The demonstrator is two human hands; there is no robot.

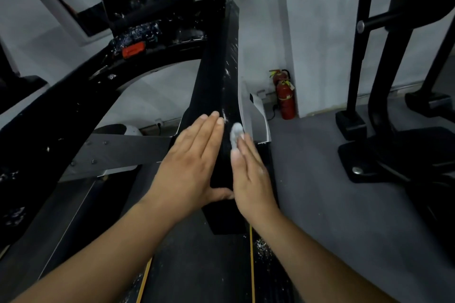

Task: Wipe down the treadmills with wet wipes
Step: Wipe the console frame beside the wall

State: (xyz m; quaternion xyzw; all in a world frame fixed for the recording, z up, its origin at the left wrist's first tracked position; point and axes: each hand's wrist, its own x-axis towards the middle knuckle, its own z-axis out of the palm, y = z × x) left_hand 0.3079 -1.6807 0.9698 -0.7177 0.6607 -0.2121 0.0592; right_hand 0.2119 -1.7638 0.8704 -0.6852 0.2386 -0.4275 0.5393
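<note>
Left hand: flat on the left face of the treadmill's black handrail, fingers straight and pressed together.
Wet wipe: a whitish wad on the handrail's right edge.
Right hand: fingers straight and together, seemingly pressing the wet wipe against the handrail.

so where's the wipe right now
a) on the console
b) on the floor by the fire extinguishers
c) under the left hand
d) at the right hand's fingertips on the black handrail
d: the balled white wipe is pressed against the black handrail by the right hand, while the left hand lies flat on the rail's other side without one.
</note>
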